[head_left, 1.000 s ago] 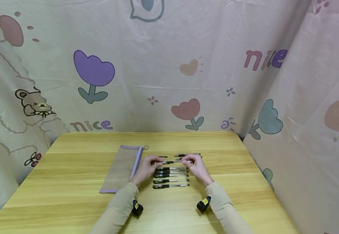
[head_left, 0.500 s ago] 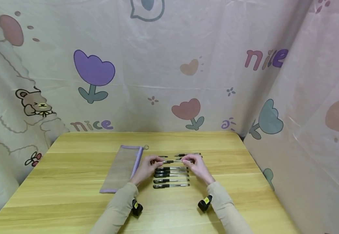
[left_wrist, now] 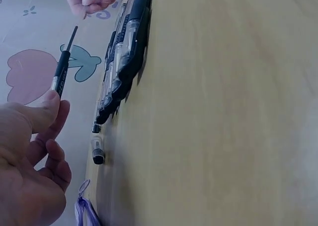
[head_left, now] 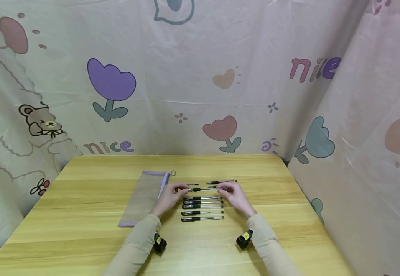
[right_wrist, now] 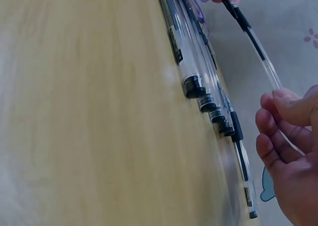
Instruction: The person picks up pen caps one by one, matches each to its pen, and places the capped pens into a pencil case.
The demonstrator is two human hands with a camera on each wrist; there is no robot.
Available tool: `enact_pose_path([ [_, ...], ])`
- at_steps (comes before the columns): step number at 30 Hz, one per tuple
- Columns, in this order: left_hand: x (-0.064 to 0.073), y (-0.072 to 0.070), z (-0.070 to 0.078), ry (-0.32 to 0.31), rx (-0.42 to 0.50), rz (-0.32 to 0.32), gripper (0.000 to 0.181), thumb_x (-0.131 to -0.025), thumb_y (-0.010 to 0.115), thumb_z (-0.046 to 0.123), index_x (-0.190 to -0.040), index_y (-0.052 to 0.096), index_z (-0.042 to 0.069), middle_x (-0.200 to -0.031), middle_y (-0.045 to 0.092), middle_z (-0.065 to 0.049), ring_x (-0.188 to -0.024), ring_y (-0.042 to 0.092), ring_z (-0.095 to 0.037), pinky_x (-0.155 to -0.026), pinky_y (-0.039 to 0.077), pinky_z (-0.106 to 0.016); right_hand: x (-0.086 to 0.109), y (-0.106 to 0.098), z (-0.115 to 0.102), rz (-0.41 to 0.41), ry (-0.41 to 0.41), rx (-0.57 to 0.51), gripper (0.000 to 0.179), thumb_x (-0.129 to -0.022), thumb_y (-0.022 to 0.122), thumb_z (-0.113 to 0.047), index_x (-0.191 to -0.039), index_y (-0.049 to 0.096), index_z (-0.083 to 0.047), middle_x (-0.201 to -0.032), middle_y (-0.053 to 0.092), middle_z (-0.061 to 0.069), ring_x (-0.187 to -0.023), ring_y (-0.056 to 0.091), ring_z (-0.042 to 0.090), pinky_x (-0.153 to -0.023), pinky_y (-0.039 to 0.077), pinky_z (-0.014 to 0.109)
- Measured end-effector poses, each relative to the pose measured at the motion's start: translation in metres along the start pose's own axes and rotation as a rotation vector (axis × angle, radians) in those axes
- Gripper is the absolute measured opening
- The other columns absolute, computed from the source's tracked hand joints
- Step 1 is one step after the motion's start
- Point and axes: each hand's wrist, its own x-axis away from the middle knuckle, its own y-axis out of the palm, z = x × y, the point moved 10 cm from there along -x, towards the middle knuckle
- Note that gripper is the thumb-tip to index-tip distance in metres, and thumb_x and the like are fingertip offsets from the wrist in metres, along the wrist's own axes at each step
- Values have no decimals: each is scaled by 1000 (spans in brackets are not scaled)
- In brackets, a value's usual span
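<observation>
Between my two hands a gel pen [head_left: 203, 189] with a clear barrel and black grip is held level above the far pens. My left hand [head_left: 171, 195] pinches its left end between thumb and finger. The right hand [head_left: 233, 194] pinches the clear barrel near the other end. From the right wrist, the pen [right_wrist: 258, 47] runs from the left fingertips to my right hand [right_wrist: 293, 131]. In the left wrist view, its black grip [left_wrist: 61, 69] leads away from my left hand [left_wrist: 35, 151]. Below the held pen, several black capped pens [head_left: 201, 207] lie in a stacked row.
A mesh pouch [head_left: 140, 199] with purple trim and a zip ring lies flat left of the pens. Behind the hands are an uncapped pen [head_left: 222, 182] and a loose pen cap [head_left: 192, 184]. A printed curtain hangs around the wooden table [head_left: 65, 237].
Both hands have drawn slightly apart, the left going left and the right going right, so more of the held pen shows between them. The row of pens and the pouch stay put.
</observation>
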Motion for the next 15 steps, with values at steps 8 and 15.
enact_pose_path([
  [8, -4, 3, -3, -32, -52, -6, 14, -91, 71, 6, -104, 76, 7, -101, 76, -5, -94, 66, -17, -87, 50, -35, -1, -4, 4, 35, 23, 57, 17, -90, 71, -5, -106, 71, 1, -93, 75, 14, -81, 66, 17, -72, 51, 19],
  [15, -9, 8, -7, -33, -126, -27, 13, -90, 71, 2, -100, 76, 8, -102, 77, -8, -96, 68, -22, -90, 54, -42, -7, -5, 8, 53, 14, 133, 10, -89, 72, -4, -98, 75, -6, -88, 73, 7, -76, 60, 12, -69, 49, 20],
])
